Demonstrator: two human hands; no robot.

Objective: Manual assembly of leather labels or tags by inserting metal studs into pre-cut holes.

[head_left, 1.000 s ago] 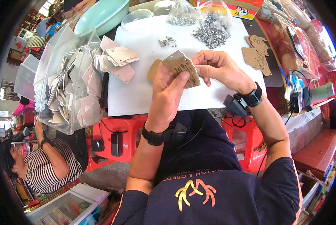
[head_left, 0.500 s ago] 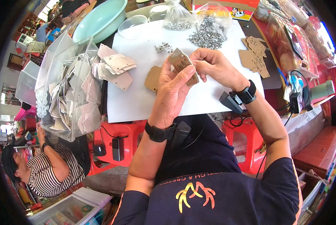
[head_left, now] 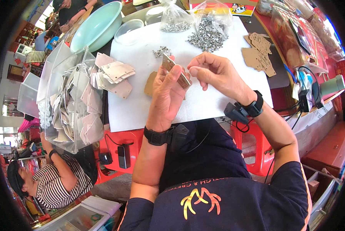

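My left hand (head_left: 165, 94) grips a small brown printed card (head_left: 184, 81) with punched holes, tilted nearly edge-on above the white sheet (head_left: 214, 104). Just to its right, my right hand (head_left: 222, 75) is apart from the card, thumb and forefinger pinched together. Whatever sits between those fingertips is too small to make out. Partly behind my left hand, another brown card (head_left: 150, 84) lies on the sheet. Beyond the hands is a small heap of metal fittings (head_left: 161, 51). A larger heap of metal fittings (head_left: 208, 38) spills from a clear bag.
On the left, a clear bin (head_left: 77, 127) is full of pale cards, with more pale cards (head_left: 116, 75) beside it. Brown cards (head_left: 257, 59) are stacked at right. A green basin (head_left: 97, 29) and a round clear tub (head_left: 129, 32) stand at the back left. Other people are nearby.
My right hand has drawn away from the card, toward the right. My left hand has shifted slightly left and turned the card more edge-on.
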